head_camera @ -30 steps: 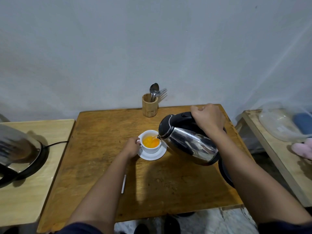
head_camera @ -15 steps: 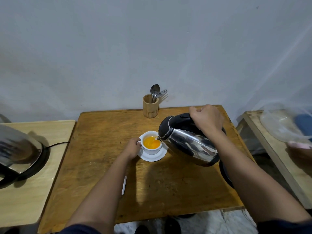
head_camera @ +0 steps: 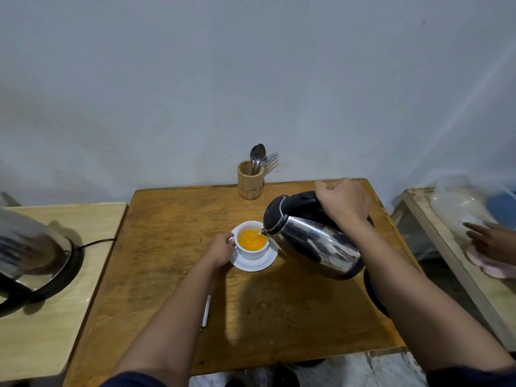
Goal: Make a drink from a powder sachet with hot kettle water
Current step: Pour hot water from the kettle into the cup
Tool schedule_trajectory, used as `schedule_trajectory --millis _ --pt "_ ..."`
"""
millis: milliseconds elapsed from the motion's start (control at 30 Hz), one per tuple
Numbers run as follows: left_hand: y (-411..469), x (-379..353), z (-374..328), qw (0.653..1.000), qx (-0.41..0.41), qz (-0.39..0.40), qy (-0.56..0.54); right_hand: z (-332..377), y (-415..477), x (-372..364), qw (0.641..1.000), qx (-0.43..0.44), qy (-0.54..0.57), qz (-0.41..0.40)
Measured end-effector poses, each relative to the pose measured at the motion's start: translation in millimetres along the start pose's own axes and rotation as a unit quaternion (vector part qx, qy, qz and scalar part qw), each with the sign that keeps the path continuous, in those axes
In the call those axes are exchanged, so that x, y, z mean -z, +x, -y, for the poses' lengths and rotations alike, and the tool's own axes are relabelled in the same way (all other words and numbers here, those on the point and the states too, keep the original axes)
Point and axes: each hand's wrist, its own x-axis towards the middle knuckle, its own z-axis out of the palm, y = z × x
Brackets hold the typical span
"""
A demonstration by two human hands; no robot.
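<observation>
Pouring is under way near the centre of the frame: the right hand (head_camera: 342, 202) is closed around the black handle of a steel kettle (head_camera: 312, 238), which is tilted down to the left so its spout sits at the rim of a white cup (head_camera: 250, 243). A thin stream runs from the spout into the cup, where bright orange liquid fills most of the bowl. The cup stands on a white saucer (head_camera: 254, 262), and the left hand (head_camera: 220, 248) is curled against the cup's left side at its handle, holding it.

Both rest on a brown wooden desk (head_camera: 167, 247) that takes up the middle of the frame. At its far edge, above the cup, a wooden holder (head_camera: 250, 180) stands upright with spoons and a fork (head_camera: 261, 157) sticking out. Below the left forearm, a narrow white strip (head_camera: 206, 311) lies flat on the desk; what it is cannot be told. A black round base (head_camera: 374, 294) shows partly under the right forearm, at the desk's right edge.

At the left of the frame a paler desk (head_camera: 55, 317) carries a second shiny kettle (head_camera: 30, 252) with a black cord. At the far right edge, another person's hand (head_camera: 491, 241) lies over something pink on a third wooden surface (head_camera: 446, 247).
</observation>
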Motion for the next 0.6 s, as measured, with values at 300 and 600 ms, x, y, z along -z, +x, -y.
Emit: schedule_trajectory --millis 300,600 --pt "1.2 3.0 2.4 1.000 -0.014 0.014 0.008 1.8 -4.6 5.6 1.000 -0.017 0.007 -0.004" --pt "1.6 3.3 3.1 1.000 -0.013 0.016 0.003 3.5 -11.5 4.5 1.000 -0.013 0.012 -0.017"
